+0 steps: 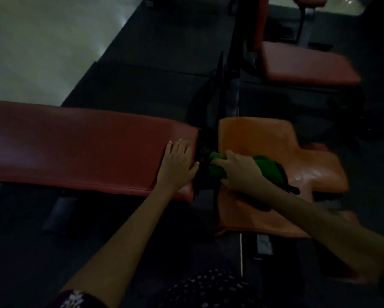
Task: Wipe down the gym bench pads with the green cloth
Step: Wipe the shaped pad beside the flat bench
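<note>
The right grip [237, 170] is curled round a crumpled green cloth [268, 167], held at the near-left edge of the shiny orange seat pad [264, 138] beside the dark gap. The left grip [177, 161] is laid flat, fingers spread, on the end of the long red vinyl back pad [75, 143]. A second red bench [306, 63] is seen beyond on dark matting.

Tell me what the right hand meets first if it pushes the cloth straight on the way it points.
Probably the dark gap between the pads, then the long red pad by the left hand; depth is unclear.

The long red back pad [75, 147] and orange seat pad [264, 143] form the bench; a green cloth [267, 166] lies on the seat pad.
</note>
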Available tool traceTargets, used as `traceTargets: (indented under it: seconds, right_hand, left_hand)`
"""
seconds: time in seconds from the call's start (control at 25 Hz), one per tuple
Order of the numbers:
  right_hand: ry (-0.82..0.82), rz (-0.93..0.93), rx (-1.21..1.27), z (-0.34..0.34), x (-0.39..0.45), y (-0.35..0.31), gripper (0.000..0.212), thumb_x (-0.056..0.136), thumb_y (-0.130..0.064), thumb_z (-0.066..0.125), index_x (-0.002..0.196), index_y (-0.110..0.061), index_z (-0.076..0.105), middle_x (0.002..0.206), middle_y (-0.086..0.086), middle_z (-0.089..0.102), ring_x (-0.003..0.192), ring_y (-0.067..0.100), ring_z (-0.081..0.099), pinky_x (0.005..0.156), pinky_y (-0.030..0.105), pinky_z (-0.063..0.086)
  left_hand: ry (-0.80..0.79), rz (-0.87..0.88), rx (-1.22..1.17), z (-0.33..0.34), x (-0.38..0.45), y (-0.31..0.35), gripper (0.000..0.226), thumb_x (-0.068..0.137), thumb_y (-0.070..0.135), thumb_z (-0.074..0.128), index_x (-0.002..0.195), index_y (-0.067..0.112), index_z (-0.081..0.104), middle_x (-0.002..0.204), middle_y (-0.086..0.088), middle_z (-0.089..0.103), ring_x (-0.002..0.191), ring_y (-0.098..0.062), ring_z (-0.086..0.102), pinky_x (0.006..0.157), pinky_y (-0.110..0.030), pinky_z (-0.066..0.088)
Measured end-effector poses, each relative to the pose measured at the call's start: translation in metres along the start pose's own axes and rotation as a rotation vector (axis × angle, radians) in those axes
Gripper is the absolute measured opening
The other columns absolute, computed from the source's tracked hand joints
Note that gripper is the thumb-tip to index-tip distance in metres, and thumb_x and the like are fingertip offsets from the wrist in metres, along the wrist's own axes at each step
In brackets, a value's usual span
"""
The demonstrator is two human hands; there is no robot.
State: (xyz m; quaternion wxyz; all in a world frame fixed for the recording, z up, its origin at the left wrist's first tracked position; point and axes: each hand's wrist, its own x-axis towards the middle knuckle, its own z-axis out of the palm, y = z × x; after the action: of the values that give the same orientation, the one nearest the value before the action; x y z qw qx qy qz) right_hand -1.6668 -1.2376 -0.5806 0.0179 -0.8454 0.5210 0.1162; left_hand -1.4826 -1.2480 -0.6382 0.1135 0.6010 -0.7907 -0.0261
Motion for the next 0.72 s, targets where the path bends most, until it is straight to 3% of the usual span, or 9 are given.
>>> traceTargets:
  seconds: [0.12,0.32,0.4,0.52,0.64,0.72]
  right_hand:
    - [-0.050,0.038,-0.008,-0.005,0.004,0.010,0.051,0.089,-0.034,0.055,0.137,-0.030,0.038,0.118,0.009,0.044,0.101,0.030,0.055,0.066,0.032,0.037]
    - [0.123,0.263,0.015,-0.024,0.102,0.073,0.051,0.088,-0.032,0.057,0.136,-0.026,0.044,0.120,0.014,0.047,0.101,0.036,0.056,0.076,0.040,0.047]
    - [0.135,0.333,0.096,-0.030,0.121,0.078,0.043,0.087,-0.032,0.057,0.128,-0.022,0.051,0.116,0.015,0.050,0.099,0.036,0.057,0.079,0.041,0.047]
    - [0.144,0.234,0.071,-0.019,0.101,0.059,0.042,0.086,-0.031,0.057,0.127,-0.020,0.050,0.118,0.015,0.049,0.098,0.036,0.058,0.074,0.038,0.046]
    - [0.126,0.022,0.028,-0.003,0.063,0.050,0.046,0.088,-0.032,0.056,0.132,-0.024,0.047,0.126,0.012,0.046,0.101,0.033,0.057,0.069,0.034,0.041]
    - [0.183,0.055,0.084,-0.004,0.059,0.074,0.047,0.088,-0.032,0.056,0.133,-0.026,0.045,0.124,0.011,0.046,0.101,0.032,0.056,0.069,0.034,0.041]
  left_hand:
    - [0.007,-0.041,0.007,-0.002,-0.005,0.002,0.055,0.091,0.040,0.048,0.133,0.003,0.044,0.148,-0.017,0.034,0.140,-0.031,0.025,0.115,-0.051,0.006]
    - [-0.028,-0.132,0.114,-0.004,0.002,0.004,0.065,0.094,0.046,0.038,0.146,0.009,0.027,0.156,-0.015,0.017,0.145,-0.031,0.007,0.113,-0.059,0.000]
    - [-0.044,-0.139,0.120,-0.004,0.003,0.006,0.064,0.091,0.045,0.042,0.143,0.008,0.034,0.153,-0.017,0.023,0.144,-0.032,0.012,0.112,-0.060,0.003]
    - [-0.029,-0.148,0.141,-0.002,0.005,0.003,0.062,0.084,0.043,0.050,0.133,0.006,0.047,0.145,-0.018,0.039,0.139,-0.035,0.027,0.109,-0.062,0.015]
    - [0.008,-0.173,0.129,0.001,0.006,0.004,0.064,0.079,0.047,0.042,0.126,0.005,0.054,0.140,-0.018,0.046,0.135,-0.035,0.036,0.106,-0.063,0.021]
    - [0.032,-0.180,0.129,0.004,0.006,0.005,0.067,0.077,0.049,0.036,0.125,0.005,0.056,0.139,-0.017,0.048,0.133,-0.034,0.039,0.105,-0.063,0.023]
